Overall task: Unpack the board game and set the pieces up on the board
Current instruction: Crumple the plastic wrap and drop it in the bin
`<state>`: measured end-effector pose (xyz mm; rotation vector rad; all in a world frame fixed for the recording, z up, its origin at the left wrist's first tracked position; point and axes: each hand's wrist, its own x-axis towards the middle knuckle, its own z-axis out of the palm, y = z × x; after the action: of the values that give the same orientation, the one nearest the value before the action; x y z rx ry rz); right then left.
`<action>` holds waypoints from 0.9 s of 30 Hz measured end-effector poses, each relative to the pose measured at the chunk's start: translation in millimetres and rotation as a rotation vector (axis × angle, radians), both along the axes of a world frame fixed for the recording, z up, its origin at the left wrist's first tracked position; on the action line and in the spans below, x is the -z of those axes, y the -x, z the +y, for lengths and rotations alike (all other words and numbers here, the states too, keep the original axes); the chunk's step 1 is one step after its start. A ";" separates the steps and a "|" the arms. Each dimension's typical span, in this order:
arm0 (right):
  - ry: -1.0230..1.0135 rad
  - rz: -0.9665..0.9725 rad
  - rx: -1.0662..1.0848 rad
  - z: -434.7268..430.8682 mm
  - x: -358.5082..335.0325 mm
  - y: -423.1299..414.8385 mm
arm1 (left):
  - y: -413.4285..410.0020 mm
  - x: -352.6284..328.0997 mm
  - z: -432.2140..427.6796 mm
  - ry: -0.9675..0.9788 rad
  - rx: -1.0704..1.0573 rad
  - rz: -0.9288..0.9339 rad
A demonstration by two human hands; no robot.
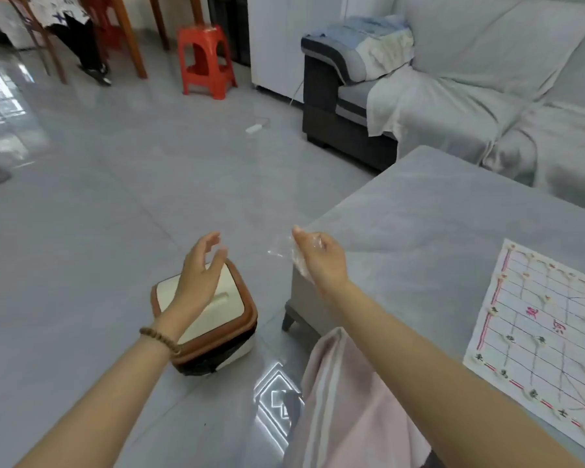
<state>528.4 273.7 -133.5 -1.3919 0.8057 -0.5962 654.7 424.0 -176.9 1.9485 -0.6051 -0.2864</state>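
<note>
surface: grey table (419,214) | on it: paper game board (520,298)

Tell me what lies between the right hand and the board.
Only bare grey table separates the right hand, which pinches clear wrap, from the board; head view.

I see the paper board (527,359) flat on the grey table (436,214), cream pieces (508,339) on its lines. Clear bag (298,265) crumpled in right hand (321,261).
</note>
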 end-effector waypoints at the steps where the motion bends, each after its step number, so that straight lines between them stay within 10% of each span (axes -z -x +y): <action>1: 0.048 0.053 -0.024 7.1 11.7 -8.8 | -15.4 18.8 23.3 -0.091 -0.016 -0.057; 12: 0.338 0.401 -0.430 52.7 100.8 -89.6 | -58.3 143.0 110.2 -0.573 0.078 -0.087; 18: 0.566 0.271 -0.674 62.4 146.6 -118.2 | -59.1 162.9 111.0 -0.517 0.071 -0.175; 27: 0.944 0.615 -1.045 77.1 214.5 -131.5 | -65.8 176.8 116.3 -0.322 -0.089 -0.410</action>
<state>659.9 350.9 -348.0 -2.6405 0.0961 0.3819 720.6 540.3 -353.7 2.3623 -0.7687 0.0830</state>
